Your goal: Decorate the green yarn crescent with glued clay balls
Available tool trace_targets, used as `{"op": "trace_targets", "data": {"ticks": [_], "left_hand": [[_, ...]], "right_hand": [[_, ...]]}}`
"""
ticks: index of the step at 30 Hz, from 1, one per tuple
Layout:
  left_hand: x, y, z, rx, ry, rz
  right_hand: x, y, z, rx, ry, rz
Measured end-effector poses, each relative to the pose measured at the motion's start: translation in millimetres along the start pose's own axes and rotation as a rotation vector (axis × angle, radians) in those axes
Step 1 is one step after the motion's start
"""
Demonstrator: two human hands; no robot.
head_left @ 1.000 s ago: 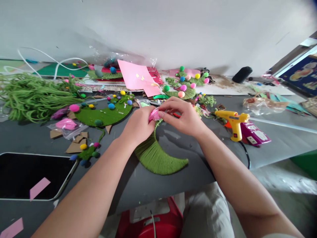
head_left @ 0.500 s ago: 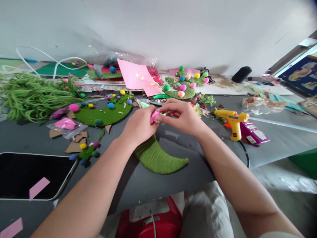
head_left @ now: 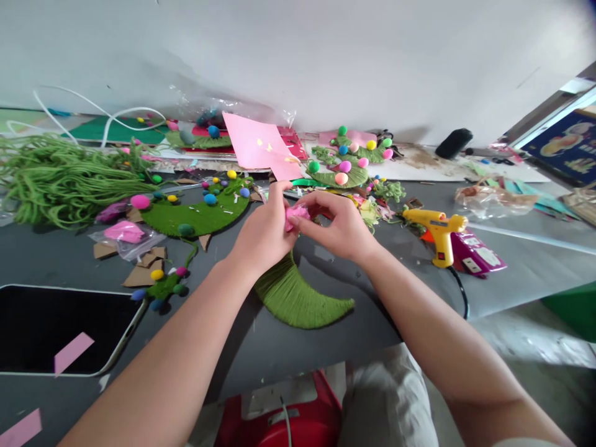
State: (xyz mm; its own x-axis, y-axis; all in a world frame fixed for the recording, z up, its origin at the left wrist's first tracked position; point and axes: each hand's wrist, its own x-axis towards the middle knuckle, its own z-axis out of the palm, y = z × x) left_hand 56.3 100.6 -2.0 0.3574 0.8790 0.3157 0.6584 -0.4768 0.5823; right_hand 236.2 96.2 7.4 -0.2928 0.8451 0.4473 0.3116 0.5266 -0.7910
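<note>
Between my two hands is a small pink lump (head_left: 297,215), soft-looking and crumpled. My left hand (head_left: 267,230) is closed round its left side, with one finger raised. The thumb and fingers of my right hand (head_left: 333,222) pinch it from the right. Below my hands a green yarn-wrapped crescent (head_left: 302,298) lies on the grey table (head_left: 279,354), its upper end hidden by my left hand. To the left rests a flat green crescent (head_left: 195,214) with coloured balls on it.
A yellow glue gun (head_left: 440,230) stands at the right beside a purple packet (head_left: 477,251). Green yarn (head_left: 69,183) is heaped at the left, a tablet (head_left: 65,329) nearer. Pink paper (head_left: 256,143) and ball-trimmed green pieces (head_left: 342,177) lie at the back.
A finger of my left hand has lifted. My right hand has shifted slightly, and more of the pink lump shows between my hands.
</note>
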Motion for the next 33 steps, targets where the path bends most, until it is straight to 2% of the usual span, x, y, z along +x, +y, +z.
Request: {"op": "trace_targets", "data": {"ticks": [6,11,14,17,19,27,33], "left_hand": [[0.2,-1.4,0.2,0.013,0.017,0.017],[1.7,-1.5,-1.3,0.057,0.055,0.004],[2.0,-0.9,0.1,0.114,0.075,0.077],[2.0,-1.8,2.1,0.137,0.083,0.152],[2.5,-2.9,2.6,0.104,0.084,0.156],[3.1,-4.6,-0.8,0.061,0.042,0.123],[4.2,-3.4,-1.7,-0.007,0.092,0.029]], "right_hand": [[0.5,0.9,-2.0,-0.003,-0.018,0.007],[1.3,4.8,-2.7,0.104,-0.042,0.181],[1.8,4.3,-0.2,0.147,-0.037,0.239],[1.9,4.1,2.1,0.127,0.004,0.213],[1.6,4.8,2.3,0.112,0.026,0.189],[-0.3,5.9,2.7,0.014,0.062,0.138],[-0.5,4.4,-5.9,0.043,0.034,0.062]]}}
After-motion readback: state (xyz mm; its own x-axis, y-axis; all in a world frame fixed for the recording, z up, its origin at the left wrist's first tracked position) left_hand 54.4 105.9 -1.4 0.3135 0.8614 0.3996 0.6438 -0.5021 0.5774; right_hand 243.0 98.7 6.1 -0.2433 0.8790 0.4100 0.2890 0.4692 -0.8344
